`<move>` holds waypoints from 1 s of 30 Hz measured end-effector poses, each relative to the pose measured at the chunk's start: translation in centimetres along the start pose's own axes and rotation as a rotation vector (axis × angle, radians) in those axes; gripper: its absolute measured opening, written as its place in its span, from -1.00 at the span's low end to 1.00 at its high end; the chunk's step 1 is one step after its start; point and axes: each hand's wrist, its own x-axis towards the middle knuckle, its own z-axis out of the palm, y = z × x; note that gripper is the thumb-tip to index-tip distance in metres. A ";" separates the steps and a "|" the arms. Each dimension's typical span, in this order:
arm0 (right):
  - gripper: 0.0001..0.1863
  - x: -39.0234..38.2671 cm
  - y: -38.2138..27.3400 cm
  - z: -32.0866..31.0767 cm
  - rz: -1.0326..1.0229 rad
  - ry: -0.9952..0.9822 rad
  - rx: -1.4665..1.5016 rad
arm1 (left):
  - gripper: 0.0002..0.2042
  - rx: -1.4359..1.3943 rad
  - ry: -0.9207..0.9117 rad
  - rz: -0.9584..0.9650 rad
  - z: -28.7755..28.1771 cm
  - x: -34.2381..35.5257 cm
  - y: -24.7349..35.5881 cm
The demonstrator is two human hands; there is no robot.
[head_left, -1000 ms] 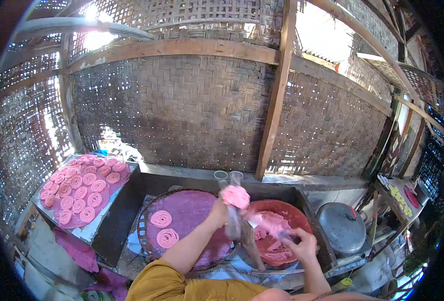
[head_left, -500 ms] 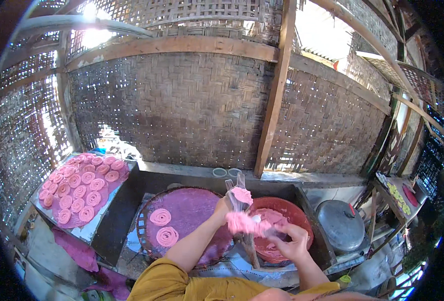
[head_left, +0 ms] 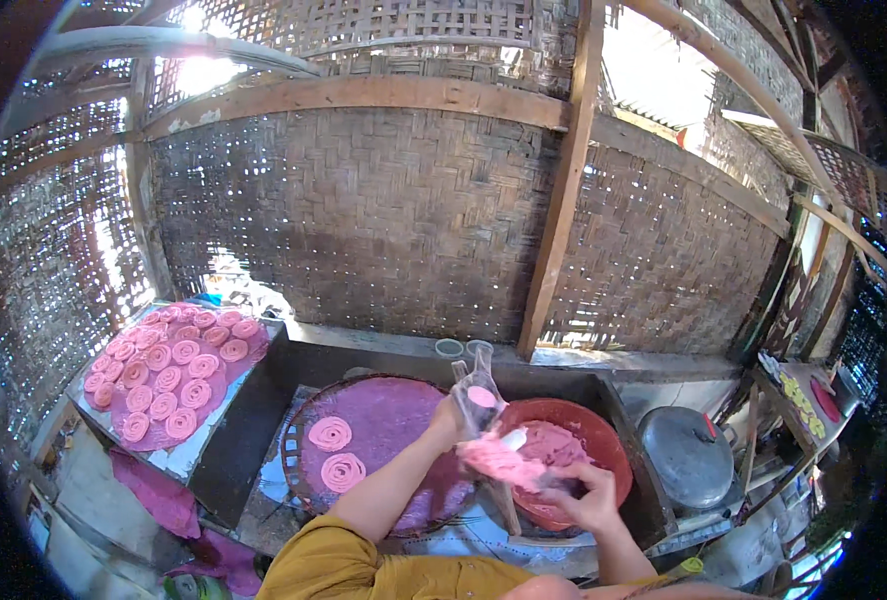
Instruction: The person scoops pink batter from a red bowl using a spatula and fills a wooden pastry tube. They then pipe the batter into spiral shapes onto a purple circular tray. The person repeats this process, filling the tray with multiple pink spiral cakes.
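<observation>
Pink-coated tool (head_left: 508, 465) newly brought beside clear tube (head_left: 479, 376), paste within reach; tube clasped in left hand (head_left: 447, 421), tool pinched in right hand (head_left: 591, 498).

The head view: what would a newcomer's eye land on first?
Probably the pink coils, crowded together at far left, with two more on the round tray near the middle. Next comes the red basin right of the tray, holding pink paste. Between the left hand and the right hand is a pink clump.
</observation>
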 end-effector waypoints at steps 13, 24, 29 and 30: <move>0.17 0.4 -3.3 5.8 0.819 -0.548 1.298 | -0.78 -0.406 -0.588 0.592 1.4 -7.9 9.3; -0.27 3.9 -5.2 4.3 0.444 -0.201 1.500 | -0.41 0.416 -0.544 0.501 -4.7 -12.5 7.3; -0.48 2.8 -5.0 6.5 0.522 -0.163 1.438 | -0.49 -0.353 -0.383 0.109 -4.4 -13.0 6.2; -0.51 2.7 -4.6 6.8 0.508 -0.169 1.437 | -0.48 -0.556 -0.342 0.020 -3.8 -13.3 6.7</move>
